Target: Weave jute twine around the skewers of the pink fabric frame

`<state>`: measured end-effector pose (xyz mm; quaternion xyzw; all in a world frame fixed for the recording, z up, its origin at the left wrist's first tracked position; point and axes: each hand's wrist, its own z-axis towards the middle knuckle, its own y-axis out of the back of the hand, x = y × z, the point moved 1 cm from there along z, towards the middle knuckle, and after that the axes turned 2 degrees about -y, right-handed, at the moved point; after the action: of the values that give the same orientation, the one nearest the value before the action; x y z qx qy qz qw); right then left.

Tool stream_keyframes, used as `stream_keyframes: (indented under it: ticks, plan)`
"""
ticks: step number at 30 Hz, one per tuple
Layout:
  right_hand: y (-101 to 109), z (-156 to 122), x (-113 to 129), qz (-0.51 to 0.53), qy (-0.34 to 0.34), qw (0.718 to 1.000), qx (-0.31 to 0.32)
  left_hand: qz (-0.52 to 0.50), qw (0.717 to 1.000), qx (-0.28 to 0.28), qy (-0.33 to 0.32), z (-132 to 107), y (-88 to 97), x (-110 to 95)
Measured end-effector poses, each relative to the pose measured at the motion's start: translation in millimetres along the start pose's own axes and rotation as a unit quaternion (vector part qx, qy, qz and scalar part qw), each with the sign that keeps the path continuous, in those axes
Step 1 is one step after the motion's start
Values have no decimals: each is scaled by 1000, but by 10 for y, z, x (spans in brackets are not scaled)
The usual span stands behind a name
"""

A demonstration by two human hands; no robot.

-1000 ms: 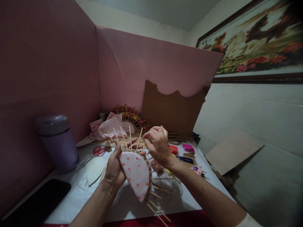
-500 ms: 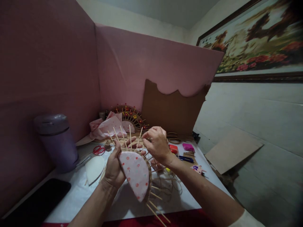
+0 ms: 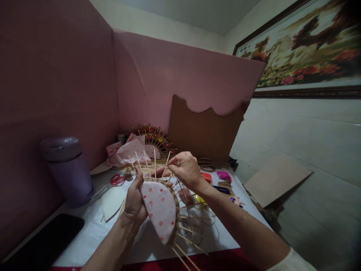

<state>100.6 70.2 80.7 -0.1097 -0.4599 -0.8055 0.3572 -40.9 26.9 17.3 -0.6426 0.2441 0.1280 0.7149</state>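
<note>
My left hand (image 3: pixel 134 199) grips a half-round piece covered in pink flowered cloth (image 3: pixel 159 209), with thin wooden sticks (image 3: pixel 154 162) fanning out from its woven rim. My right hand (image 3: pixel 187 169) is closed in a pinch at the top of the rim, on a thin brown strand (image 3: pixel 194 220) that trails down in loose loops to the table. The fingertips sit among the upright sticks.
A purple lidded tumbler (image 3: pixel 67 169) and a black phone (image 3: pixel 45 241) stand at the left. Red scissors (image 3: pixel 117 179), a white half-round blank (image 3: pixel 112 201), pink cloth (image 3: pixel 126 152), a finished beaded fan (image 3: pixel 153 141), blue clippers (image 3: pixel 221 189) and small scraps lie on the white table. Pink boards wall the back.
The cloth-covered piece has tilted and dropped slightly in my left hand. My right hand has lowered a little toward the rim, drawing the strand along; the loops below have shifted.
</note>
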Motion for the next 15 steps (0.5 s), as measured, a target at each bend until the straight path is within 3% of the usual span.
stream_keyframes:
  ticks: [15]
  plan:
    - [-73, 110, -188, 101, -10, 992, 80, -2, 1000, 4, -9, -11, -46, -2]
